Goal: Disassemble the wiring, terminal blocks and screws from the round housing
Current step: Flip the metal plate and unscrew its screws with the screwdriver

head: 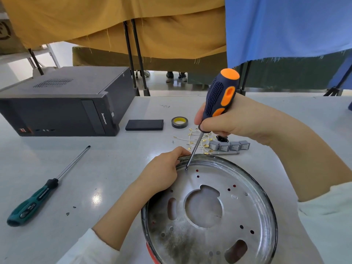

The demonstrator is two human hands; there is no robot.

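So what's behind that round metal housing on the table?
Behind the round metal housing lie four grey switch blocks, loose white wires with brass terminals and a grey pen. The right hand covers part of the pile.

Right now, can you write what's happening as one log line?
right hand: grips orange screwdriver | tip: on screw near housing rim | left hand: holds round housing rim | green screwdriver: on table

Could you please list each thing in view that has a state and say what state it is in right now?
Round housing: flat on table, plate side up.
Orange screwdriver: tip on a screw near the rim.
Right hand: grips the orange screwdriver.
Left hand: grips the housing rim.
Green screwdriver: lying unused.
Wires: detached, piled.
Switches: removed, in a row.
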